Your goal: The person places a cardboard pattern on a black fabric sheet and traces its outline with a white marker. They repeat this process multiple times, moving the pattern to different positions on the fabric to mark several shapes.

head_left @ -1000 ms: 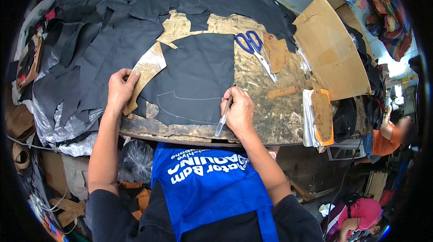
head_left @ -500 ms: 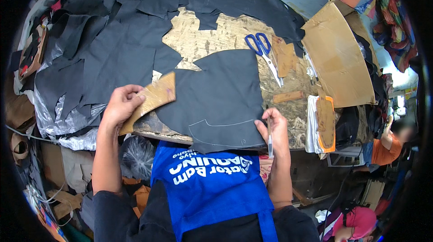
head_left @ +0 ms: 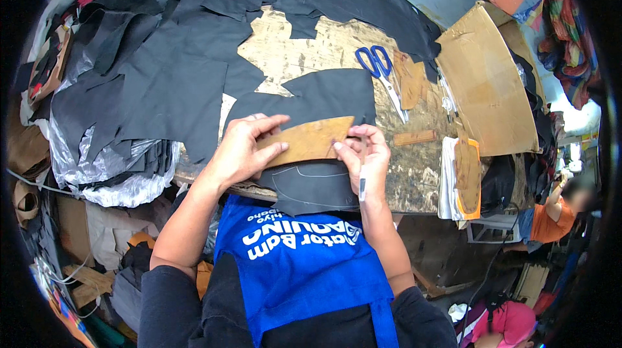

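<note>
My left hand is closed on the left end of a curved tan pattern template, thumb on top. The template lies over or just above a black leather-like piece at the table's front edge. My right hand has a slim pen between its fingers, pointing down toward me. Its thumb and fingertips also touch the template's right end. Below the template, a thin pale curved outline shows on the black piece, partly covered.
Blue-handled scissors lie beyond my right hand, beside tan templates. Further right are a stack of papers and a bent cardboard sheet. Black cut sheets cover the table's left. Two people are at the right.
My left hand has carried the template rightward over the black piece, covering part of the outline. My right hand has moved left and up to the template's right end, still holding the pen.
</note>
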The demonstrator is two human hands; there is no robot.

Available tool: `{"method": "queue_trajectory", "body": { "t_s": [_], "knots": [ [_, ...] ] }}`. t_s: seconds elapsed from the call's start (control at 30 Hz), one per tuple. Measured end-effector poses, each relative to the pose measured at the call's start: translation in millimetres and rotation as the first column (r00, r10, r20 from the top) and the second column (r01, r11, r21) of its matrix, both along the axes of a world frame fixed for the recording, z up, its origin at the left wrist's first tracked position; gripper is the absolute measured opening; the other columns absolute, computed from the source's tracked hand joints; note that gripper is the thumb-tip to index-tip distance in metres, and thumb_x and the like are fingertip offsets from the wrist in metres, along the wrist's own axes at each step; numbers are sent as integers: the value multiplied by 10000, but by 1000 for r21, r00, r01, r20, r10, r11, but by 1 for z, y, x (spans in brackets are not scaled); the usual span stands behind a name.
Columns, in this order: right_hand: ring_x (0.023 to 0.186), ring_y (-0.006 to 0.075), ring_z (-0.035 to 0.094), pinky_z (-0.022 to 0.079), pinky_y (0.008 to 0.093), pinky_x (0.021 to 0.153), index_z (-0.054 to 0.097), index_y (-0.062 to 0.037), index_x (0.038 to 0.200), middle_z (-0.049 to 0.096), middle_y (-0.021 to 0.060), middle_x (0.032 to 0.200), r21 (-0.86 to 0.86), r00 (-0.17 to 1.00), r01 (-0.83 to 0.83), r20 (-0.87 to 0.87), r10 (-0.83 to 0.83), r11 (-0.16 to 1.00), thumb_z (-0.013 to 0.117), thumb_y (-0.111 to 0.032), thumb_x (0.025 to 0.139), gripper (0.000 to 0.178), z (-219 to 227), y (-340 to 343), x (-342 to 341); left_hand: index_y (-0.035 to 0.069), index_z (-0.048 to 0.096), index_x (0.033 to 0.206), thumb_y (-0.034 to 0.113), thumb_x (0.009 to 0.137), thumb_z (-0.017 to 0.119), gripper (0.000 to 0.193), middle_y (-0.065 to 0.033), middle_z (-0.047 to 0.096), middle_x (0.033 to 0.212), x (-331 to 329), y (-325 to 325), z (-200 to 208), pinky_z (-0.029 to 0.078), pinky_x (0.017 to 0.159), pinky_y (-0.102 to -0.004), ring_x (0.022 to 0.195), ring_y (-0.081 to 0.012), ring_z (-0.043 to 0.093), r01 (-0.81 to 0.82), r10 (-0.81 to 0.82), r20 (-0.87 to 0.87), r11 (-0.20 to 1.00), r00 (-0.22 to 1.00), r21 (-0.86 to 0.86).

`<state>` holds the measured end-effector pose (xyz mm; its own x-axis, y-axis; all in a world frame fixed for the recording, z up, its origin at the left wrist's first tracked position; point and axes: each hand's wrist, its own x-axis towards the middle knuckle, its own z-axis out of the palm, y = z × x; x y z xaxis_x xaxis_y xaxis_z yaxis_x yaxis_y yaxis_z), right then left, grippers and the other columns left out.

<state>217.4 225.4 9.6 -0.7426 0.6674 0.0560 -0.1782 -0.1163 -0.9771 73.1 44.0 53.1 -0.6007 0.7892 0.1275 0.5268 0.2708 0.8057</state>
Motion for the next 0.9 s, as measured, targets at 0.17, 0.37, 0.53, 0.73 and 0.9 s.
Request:
{"method": "queue_trajectory", "body": {
  "t_s": [0.17,0.37,0.53,0.73,0.9],
  "knots": [
    [623,85,583,481,204,575,481,-22,1008,586,30,735,88,985,152,69,-158,985,686,71,758,337,-14,-1,7,21,673,1045,212,694,753,408,-143,622,1022,-6,-28,-13,431,884,-381,1001,-302,552,-239,211,-196,963,958,-127],
    [726,202,612,491,309,655,548,-33,925,608,94,839,643,912,12,307,-271,766,790,-78,658,364,-6,-9,18,58,720,965,248,674,769,351,-120,583,1099,11,-50,-29,372,913,-398,1058,-281,507,-309,248,-329,939,911,-149],
    [1019,301,556,443,384,903,610,-38,956,641,147,1048,850,938,-64,231,-260,523,847,-173,575,469,1,6,18,60,725,956,249,664,775,352,-131,582,1104,13,-55,-34,365,926,-401,1067,-286,502,-326,273,-326,937,905,-121],
    [1032,297,530,403,416,913,642,-81,904,661,108,1061,834,936,-91,259,-240,545,831,-212,594,386,-9,6,20,66,677,1045,250,681,766,417,-140,565,1153,30,-49,-34,366,938,-420,1082,-304,500,-357,325,-391,934,861,-10],
    [1043,298,519,383,424,922,645,-93,897,663,94,1066,823,938,-77,251,-239,563,822,-221,600,369,-13,7,21,112,495,1306,358,769,698,626,-192,427,1355,83,-9,-36,259,1006,-623,1314,-380,323,32,-85,-447,992,890,-125]
  ]
}}
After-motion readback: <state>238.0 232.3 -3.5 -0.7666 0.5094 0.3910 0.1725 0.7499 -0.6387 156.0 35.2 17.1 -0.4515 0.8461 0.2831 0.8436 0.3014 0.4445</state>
